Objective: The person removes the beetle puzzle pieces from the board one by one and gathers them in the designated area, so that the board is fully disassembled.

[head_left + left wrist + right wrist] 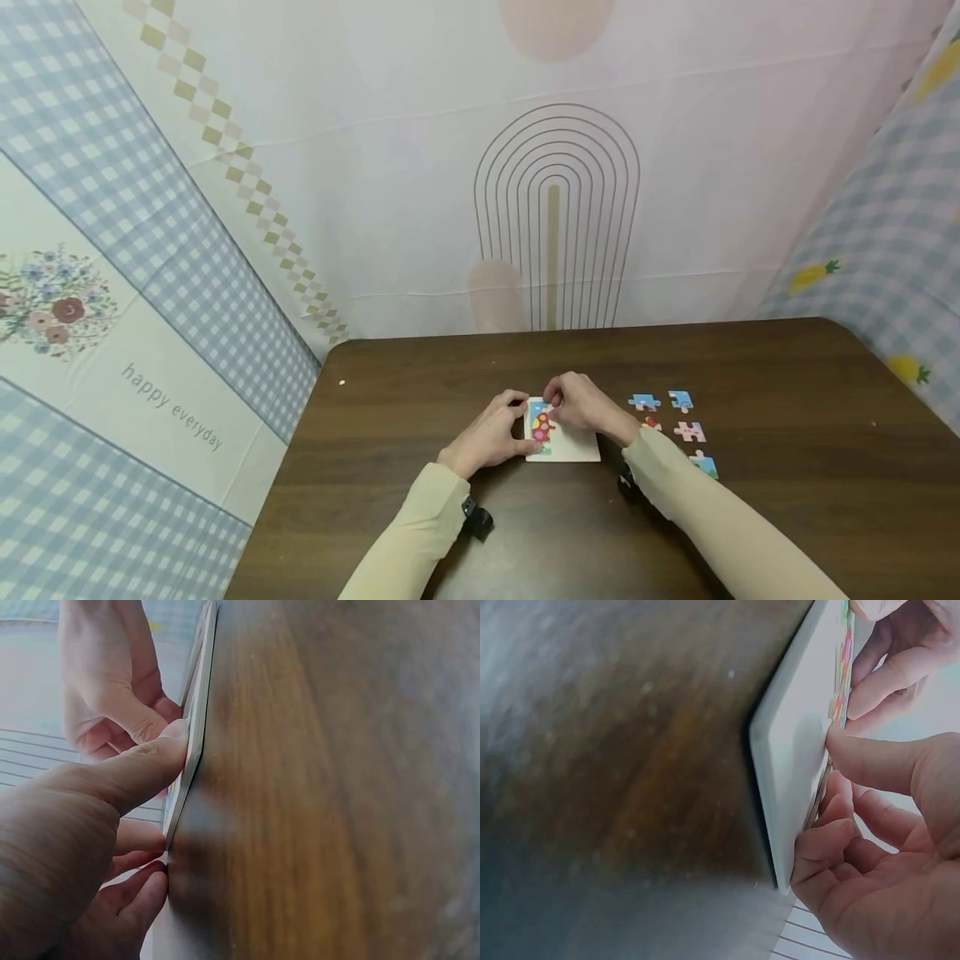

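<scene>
A white puzzle board (577, 450) lies flat on the table, its left part covered by joined pieces with a red picture (542, 427) on blue. Along its left side, my left hand (491, 433) grips the board, thumb at the near edge and fingers at the far corner. My right hand (585, 404) is over the board's upper middle, fingers curled. In the right wrist view, its thumb and fingers (836, 799) pinch a puzzle piece at the board's surface, mostly hidden by them. The left thumb (161, 754) presses on the board's rim in the left wrist view.
Several loose puzzle pieces lie right of the board, among them a blue one (644, 402), a pink one (690, 432) and a blue-green one (703, 464) partly behind the right sleeve (675, 475). The brown table (405, 392) meets a patterned cloth (405, 250) at its back.
</scene>
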A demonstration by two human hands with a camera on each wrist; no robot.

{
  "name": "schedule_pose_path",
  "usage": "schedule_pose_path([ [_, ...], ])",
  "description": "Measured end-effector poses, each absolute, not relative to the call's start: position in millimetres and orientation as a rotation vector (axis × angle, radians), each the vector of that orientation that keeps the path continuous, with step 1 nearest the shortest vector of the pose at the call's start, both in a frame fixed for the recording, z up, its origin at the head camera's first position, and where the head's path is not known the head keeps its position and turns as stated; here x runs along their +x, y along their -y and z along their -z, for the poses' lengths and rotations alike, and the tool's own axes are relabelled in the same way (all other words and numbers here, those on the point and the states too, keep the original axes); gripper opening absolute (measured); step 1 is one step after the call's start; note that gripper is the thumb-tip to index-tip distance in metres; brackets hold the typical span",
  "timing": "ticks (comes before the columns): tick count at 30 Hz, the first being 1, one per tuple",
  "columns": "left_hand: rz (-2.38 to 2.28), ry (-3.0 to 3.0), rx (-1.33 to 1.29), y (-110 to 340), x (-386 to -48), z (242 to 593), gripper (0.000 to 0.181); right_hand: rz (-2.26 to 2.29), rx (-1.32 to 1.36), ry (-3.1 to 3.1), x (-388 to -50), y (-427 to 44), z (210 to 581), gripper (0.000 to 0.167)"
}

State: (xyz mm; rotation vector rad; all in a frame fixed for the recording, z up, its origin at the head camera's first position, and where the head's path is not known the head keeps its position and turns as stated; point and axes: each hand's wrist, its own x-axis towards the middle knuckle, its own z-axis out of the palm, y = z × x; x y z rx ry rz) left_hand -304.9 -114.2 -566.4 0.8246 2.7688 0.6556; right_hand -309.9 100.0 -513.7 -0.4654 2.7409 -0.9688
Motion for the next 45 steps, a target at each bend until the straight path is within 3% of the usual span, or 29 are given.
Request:
schedule_pose_path([
  [21, -0.659, -2.752, 0.811, 112.9, -309.0, 572.0, 0.081, 1.051, -0.515, -2.704, -308.2, -102.7, 515.8, 0.023],
  [34, -0.837, -2.777, 0.806, 111.9, -304.4, 569.7, 0.060, 1.054, -0.518, -2.724, -306.8, -100.1, 515.2, 0.019],
  [41, -0.799, -2.773, 0.969, 119.0, -314.8, 582.7, 0.037, 1.056, -0.522, -2.730, -304.3, -99.2, 517.1, 0.019],
  [45, -0.799, -2.778, 0.990, 119.6, -314.7, 582.4, 0.034, 1.057, -0.520, -2.741, -302.7, -99.2, 516.2, 0.019],
])
